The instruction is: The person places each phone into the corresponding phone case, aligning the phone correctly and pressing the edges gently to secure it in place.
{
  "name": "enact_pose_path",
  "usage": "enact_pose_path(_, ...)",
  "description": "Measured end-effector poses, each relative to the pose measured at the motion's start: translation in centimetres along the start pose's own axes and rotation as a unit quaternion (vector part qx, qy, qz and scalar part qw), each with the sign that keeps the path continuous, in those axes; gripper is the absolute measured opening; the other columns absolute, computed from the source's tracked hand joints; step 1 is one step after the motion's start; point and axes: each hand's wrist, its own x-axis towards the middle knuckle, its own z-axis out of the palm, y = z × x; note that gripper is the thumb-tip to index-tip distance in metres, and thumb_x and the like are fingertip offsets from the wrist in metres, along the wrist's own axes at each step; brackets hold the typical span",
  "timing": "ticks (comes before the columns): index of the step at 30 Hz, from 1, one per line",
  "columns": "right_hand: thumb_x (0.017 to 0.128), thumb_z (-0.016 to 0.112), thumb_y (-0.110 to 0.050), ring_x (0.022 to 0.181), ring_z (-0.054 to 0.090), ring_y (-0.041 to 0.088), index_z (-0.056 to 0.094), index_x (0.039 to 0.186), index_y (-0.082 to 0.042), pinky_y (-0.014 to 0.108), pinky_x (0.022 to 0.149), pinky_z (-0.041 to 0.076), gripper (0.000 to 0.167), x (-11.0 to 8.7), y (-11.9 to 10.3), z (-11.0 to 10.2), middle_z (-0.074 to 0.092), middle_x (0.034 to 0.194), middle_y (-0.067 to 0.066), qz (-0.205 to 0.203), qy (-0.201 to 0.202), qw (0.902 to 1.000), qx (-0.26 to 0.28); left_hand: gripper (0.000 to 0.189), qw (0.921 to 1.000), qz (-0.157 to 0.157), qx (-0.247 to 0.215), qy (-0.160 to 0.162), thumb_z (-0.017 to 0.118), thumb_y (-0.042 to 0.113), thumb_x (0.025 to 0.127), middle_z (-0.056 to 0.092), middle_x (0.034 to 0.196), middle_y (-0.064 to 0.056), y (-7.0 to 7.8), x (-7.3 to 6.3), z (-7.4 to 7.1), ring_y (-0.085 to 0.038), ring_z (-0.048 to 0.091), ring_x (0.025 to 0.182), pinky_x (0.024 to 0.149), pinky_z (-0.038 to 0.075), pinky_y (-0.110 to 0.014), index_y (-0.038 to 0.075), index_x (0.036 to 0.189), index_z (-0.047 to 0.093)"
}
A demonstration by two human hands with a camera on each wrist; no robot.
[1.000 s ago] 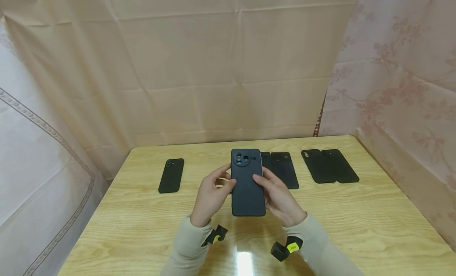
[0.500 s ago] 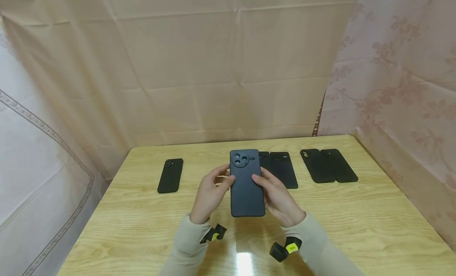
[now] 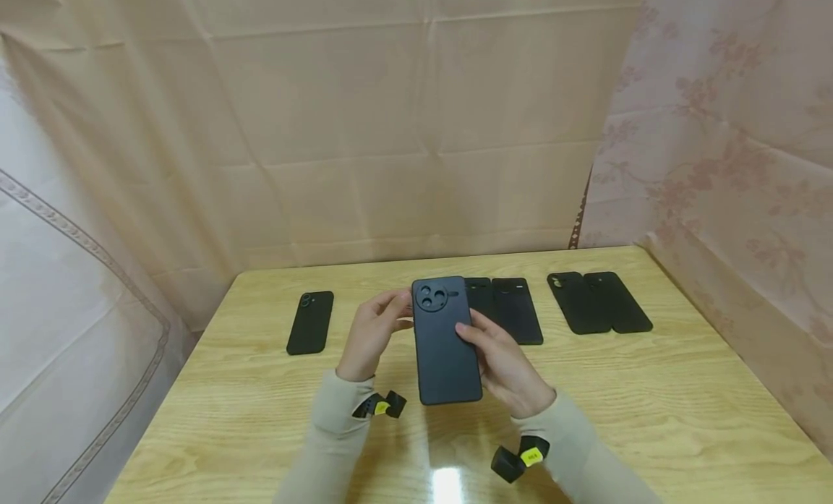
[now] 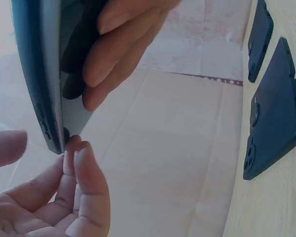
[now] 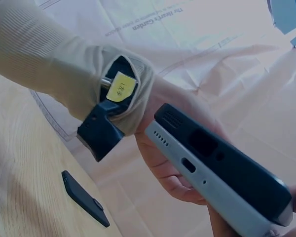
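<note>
A dark phone case (image 3: 446, 359) with a round camera cutout faces me in the head view. Against it lies a silver-edged phone (image 5: 197, 180); in the right wrist view the bottom edges of the two look offset. My right hand (image 3: 510, 366) grips both, thumb on the case's back and fingers (image 4: 106, 64) across the phone's screen. At the upper left corner is my left hand (image 3: 371, 334). In the left wrist view its loosely bent fingertips (image 4: 86, 158) touch that corner, while the thumb stands apart from the case.
On the wooden table (image 3: 221, 417) lie a black phone or case (image 3: 310, 323) at left, a dark pair (image 3: 517, 312) behind my right hand, and another black pair (image 3: 599, 304) farther right. Curtains (image 3: 416, 128) hang around the back and sides.
My left hand has slid up from the case's left side to its upper corner, the thumb leaving the back. The case and phone have tilted slightly and shifted a little left.
</note>
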Motion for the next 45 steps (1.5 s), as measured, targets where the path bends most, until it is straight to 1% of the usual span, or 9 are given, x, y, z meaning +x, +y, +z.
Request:
enact_pose_path(3,0.102,0.053,-0.02,0.11,0.065,0.009,0.029,0.153,-0.012,0.03,0.091,0.056,0.057,0.0,0.1,0.0,0.063,0.123,-0.003,-0.003,-0.012,0.9999,0.0,0.034,0.9998,-0.011,-0.014,-0.003,0.058,0.029,0.1,0.069,0.097,-0.002,0.3,0.4,-0.2,-0.014,0.065,0.088,0.08,0.056,-0.034,0.002,0.116,0.069)
enact_pose_path(5,0.102,0.052,-0.019,0.11,0.066,0.009,0.029,0.153,-0.011,0.03,0.091,0.056,0.056,-0.1,0.1,0.0,0.065,0.12,-0.004,-0.006,-0.023,0.9997,0.0,0.033,0.9998,-0.012,-0.016,-0.004,0.058,0.027,0.1,0.068,0.094,0.001,0.5,0.5,-0.2,-0.013,0.065,0.086,0.081,0.056,-0.036,0.0,0.114,0.069)
enact_pose_path(13,0.103,0.05,-0.02,0.106,0.068,0.009,0.026,0.153,-0.008,0.029,0.088,0.057,0.056,-0.2,0.3,0.0,0.069,0.113,-0.006,-0.021,-0.056,0.9982,0.007,0.031,0.9988,-0.023,-0.043,-0.006,0.063,0.023,0.097,0.068,0.084,0.005,0.8,0.7,-0.1,-0.013,0.064,0.08,0.078,0.056,-0.031,-0.004,0.11,0.069)
enact_pose_path(20,0.103,0.05,-0.021,0.109,0.066,0.008,0.024,0.154,-0.009,0.029,0.091,0.056,0.059,-0.1,0.4,-0.1,0.068,0.117,-0.007,-0.023,-0.066,0.9975,0.001,0.029,0.9972,-0.043,-0.061,0.002,0.063,0.019,0.097,0.067,0.082,0.005,1.0,0.7,0.0,-0.011,0.062,0.076,0.077,0.055,-0.029,-0.006,0.111,0.069)
enact_pose_path(27,0.103,0.051,-0.022,0.11,0.066,0.009,0.026,0.154,-0.01,0.03,0.091,0.056,0.058,-0.1,0.5,-0.1,0.067,0.118,-0.006,-0.024,-0.069,0.9972,-0.012,0.026,0.9956,-0.061,-0.071,0.012,0.062,0.016,0.097,0.065,0.084,0.004,0.9,0.8,0.1,-0.011,0.061,0.075,0.077,0.054,-0.028,-0.005,0.11,0.068)
enact_pose_path(33,0.103,0.051,-0.021,0.11,0.065,0.009,0.023,0.155,-0.008,0.03,0.091,0.056,0.06,-0.1,0.4,-0.1,0.066,0.119,-0.006,-0.03,-0.075,0.9966,-0.017,0.019,0.994,-0.058,-0.091,0.019,0.063,0.015,0.096,0.065,0.084,0.004,0.5,0.8,0.1,-0.011,0.059,0.075,0.075,0.053,-0.028,-0.001,0.103,0.07)
enact_pose_path(36,0.102,0.051,-0.021,0.109,0.066,0.009,0.024,0.155,-0.009,0.03,0.091,0.056,0.06,-0.1,0.4,-0.1,0.065,0.118,-0.006,-0.027,-0.07,0.9971,-0.013,0.017,0.9934,-0.053,-0.099,0.022,0.063,0.016,0.096,0.065,0.085,0.004,0.3,0.7,0.3,-0.011,0.06,0.076,0.075,0.053,-0.028,0.001,0.101,0.07)
enact_pose_path(39,0.103,0.051,-0.019,0.108,0.066,0.01,0.026,0.153,-0.009,0.031,0.09,0.056,0.058,-0.1,0.3,-0.1,0.065,0.117,-0.005,-0.025,-0.063,0.9975,-0.017,0.021,0.9937,-0.05,-0.098,0.023,0.062,0.019,0.097,0.065,0.087,0.005,0.2,0.5,0.5,-0.011,0.061,0.078,0.075,0.053,-0.027,0.001,0.104,0.07)
enact_pose_path(45,0.102,0.051,-0.02,0.112,0.065,0.011,0.03,0.152,-0.012,0.032,0.092,0.055,0.054,-0.2,-0.1,-0.3,0.063,0.122,-0.003,-0.019,-0.037,0.999,-0.02,0.028,0.9971,-0.036,-0.067,0.009,0.063,0.019,0.096,0.067,0.094,0.0,-0.1,-0.4,0.4,-0.013,0.064,0.085,0.081,0.056,-0.028,-0.001,0.116,0.068)
